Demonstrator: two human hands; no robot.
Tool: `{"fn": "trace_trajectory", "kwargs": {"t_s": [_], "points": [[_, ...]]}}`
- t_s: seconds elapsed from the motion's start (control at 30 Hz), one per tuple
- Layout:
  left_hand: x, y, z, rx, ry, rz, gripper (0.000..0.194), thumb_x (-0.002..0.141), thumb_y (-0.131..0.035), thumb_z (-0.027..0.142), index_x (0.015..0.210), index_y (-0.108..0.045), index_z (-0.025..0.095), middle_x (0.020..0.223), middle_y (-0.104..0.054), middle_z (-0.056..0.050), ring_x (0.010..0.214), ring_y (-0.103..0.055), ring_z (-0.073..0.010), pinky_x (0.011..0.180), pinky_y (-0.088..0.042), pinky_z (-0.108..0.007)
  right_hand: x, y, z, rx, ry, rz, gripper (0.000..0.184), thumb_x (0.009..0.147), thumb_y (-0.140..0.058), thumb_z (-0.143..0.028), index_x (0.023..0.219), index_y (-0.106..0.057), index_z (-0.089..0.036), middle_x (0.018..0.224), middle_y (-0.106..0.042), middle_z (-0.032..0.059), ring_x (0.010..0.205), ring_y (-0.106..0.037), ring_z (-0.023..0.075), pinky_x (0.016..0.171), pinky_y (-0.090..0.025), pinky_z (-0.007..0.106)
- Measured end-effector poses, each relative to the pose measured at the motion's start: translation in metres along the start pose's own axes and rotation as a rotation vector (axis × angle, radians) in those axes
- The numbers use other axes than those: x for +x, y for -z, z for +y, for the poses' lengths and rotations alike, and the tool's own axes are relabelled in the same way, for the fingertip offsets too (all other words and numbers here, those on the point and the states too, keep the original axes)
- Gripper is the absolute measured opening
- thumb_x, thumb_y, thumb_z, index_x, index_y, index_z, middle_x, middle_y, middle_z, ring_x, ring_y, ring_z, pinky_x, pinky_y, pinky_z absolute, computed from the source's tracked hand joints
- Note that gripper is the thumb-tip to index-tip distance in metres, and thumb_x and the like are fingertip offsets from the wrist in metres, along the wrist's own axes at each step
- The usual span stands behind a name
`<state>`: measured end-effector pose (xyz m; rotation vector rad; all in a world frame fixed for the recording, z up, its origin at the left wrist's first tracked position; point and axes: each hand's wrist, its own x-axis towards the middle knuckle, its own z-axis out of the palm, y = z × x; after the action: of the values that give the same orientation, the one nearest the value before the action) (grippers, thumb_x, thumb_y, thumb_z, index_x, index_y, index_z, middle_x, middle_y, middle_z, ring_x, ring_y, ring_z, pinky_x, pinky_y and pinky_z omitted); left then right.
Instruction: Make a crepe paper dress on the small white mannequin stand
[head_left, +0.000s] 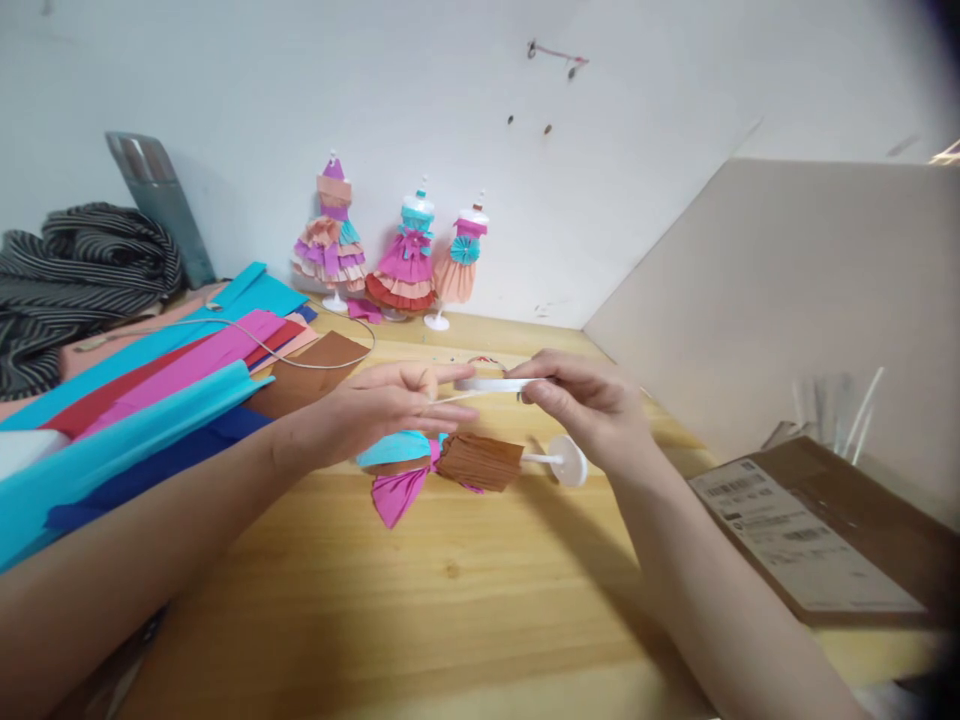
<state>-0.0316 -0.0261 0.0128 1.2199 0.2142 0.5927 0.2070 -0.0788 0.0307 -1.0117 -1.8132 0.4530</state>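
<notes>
My right hand (589,400) pinches a thin white roll of tape (499,384), seen edge-on above the table. A narrow pale strip (457,397) runs from the roll to my left hand (382,400). My left fingers are closed about the strip's end, partly hidden, with the index finger stretched towards the roll. Below both hands, a small dress form dressed in a brown crepe paper skirt (480,462) lies on its side. It has a pink bow (399,495), a blue paper top (394,448) and a round white base (570,461). Neither hand touches it.
Three dressed mini forms (330,235) (409,250) (459,262) stand by the wall. Coloured crepe paper sheets (135,420) and a looped cord (300,363) lie left, near a striped cloth (82,270) and a bottle (161,205). A cardboard box (825,530) is at right.
</notes>
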Motion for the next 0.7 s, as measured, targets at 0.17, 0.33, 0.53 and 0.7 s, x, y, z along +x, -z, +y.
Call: {"fn": "trace_trajectory", "kwargs": {"t_s": [0.17,0.33,0.53,0.7], "points": [[-0.002,0.000,0.003,-0.162,0.065,-0.090,0.011,0.079,-0.061,0.012,0.070,-0.055,0.014,0.133,-0.057,-0.014,0.128,-0.051,-0.0285,0.113,-0.030,-0.045,0.001,-0.005,0.011,0.288,-0.088,-0.039,0.021,0.082,-0.065,-0.043,0.081,-0.075,-0.024,0.065,-0.060,0.0016,0.063,-0.054,0.0156,0.059,-0.044,0.030],[0.001,-0.004,0.001,-0.178,0.092,-0.049,0.019,0.073,-0.070,0.020,0.066,-0.054,0.014,0.123,-0.063,-0.014,0.128,-0.050,-0.0301,0.113,-0.027,-0.047,0.008,-0.008,0.029,0.475,-0.128,-0.098,0.047,0.078,-0.056,-0.064,0.086,-0.076,-0.022,0.078,-0.066,0.0072,0.071,-0.060,0.0217,0.063,-0.049,0.037],[0.002,-0.014,0.000,-0.051,0.089,-0.005,0.026,0.072,-0.070,0.026,0.064,-0.047,0.016,0.109,-0.063,-0.011,0.119,-0.053,-0.0256,0.106,-0.035,-0.042,0.005,-0.005,0.017,0.054,0.164,0.169,0.027,0.081,-0.067,-0.038,0.107,-0.069,-0.031,0.113,-0.065,0.0058,0.109,-0.058,0.0255,0.093,-0.046,0.044],[0.003,-0.010,-0.009,0.210,0.009,-0.017,0.029,0.078,-0.063,0.037,0.066,-0.045,0.017,0.087,-0.059,-0.006,0.091,-0.057,-0.0208,0.086,-0.046,-0.038,-0.001,-0.012,-0.017,-0.358,0.412,0.016,0.025,0.076,-0.072,-0.021,0.100,-0.069,-0.027,0.104,-0.067,0.0085,0.093,-0.061,0.0248,0.078,-0.049,0.043]]}}
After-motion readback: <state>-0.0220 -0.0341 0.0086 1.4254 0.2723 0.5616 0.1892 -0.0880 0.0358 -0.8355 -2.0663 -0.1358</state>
